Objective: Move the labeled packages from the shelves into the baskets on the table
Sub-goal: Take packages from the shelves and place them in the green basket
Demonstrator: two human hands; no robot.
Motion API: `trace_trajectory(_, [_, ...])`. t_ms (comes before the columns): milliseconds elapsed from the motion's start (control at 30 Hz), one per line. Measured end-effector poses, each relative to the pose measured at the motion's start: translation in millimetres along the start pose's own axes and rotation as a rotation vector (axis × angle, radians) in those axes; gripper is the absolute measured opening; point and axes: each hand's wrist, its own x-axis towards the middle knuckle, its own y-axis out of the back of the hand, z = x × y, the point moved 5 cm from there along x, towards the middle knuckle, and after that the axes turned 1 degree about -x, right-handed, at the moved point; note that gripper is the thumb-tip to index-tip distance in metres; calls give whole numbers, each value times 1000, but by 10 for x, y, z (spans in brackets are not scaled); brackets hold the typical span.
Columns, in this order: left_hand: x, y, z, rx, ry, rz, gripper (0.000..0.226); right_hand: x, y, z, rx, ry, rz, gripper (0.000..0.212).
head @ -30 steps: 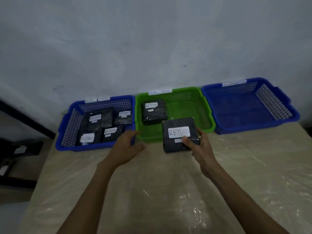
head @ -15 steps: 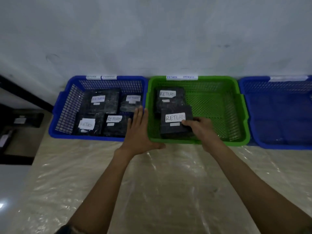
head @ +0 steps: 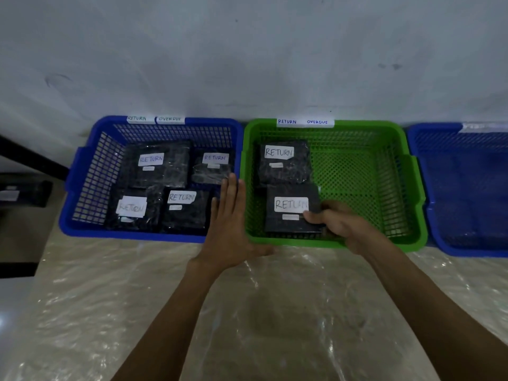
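Crinkled clear plastic sheet is lying flat, catching glare; scuffed white wall is rising right behind it.

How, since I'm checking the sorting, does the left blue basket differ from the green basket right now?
The left blue basket holds four packages, the green basket two. The blue basket's floor is mostly covered; the green basket's right half is bare. The right hand grips the near package in the green basket, none in the blue. Both carry RETURN and OVERDUE labels on the back rim.
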Motion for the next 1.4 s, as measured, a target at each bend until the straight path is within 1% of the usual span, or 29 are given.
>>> trace_trajectory(67, [5, 4, 27, 9, 11, 3, 148, -24, 97, 0, 14, 18, 27, 17])
trace_trajectory(267, [3, -17, 68, -4, 27, 2, 148, -4, 45, 25, -36, 39, -13, 32])
trace_trajectory(400, [0, -7, 79, -5, 31, -2, 147, 127, -84, 37, -95, 48, -1, 42])
trace_trajectory(567, [-4, -5, 88, -5, 41, -4, 149, 260, -126, 81, -140, 33, 23, 39])
trace_trajectory(667, [-7, 1, 94, -14, 39, 3, 149, 303, -157, 91, -255, 85, 87, 37])
trace_trajectory(900, [2, -17, 92, -3, 56, -1, 149, 332, -189, 40, -493, 159, 147, 36])
trace_trajectory(1100, [22, -33, 97, -8, 46, -3, 151, 380, -242, -48, -704, 135, 69, 36])
trace_trajectory(1200, [26, -40, 93, 4, 51, -4, 151, 402, -259, -78, -772, 139, 24, 37])
trace_trajectory(1400, [29, -41, 95, 3, 41, -7, 150, 386, -328, -116, -878, 146, -10, 39])
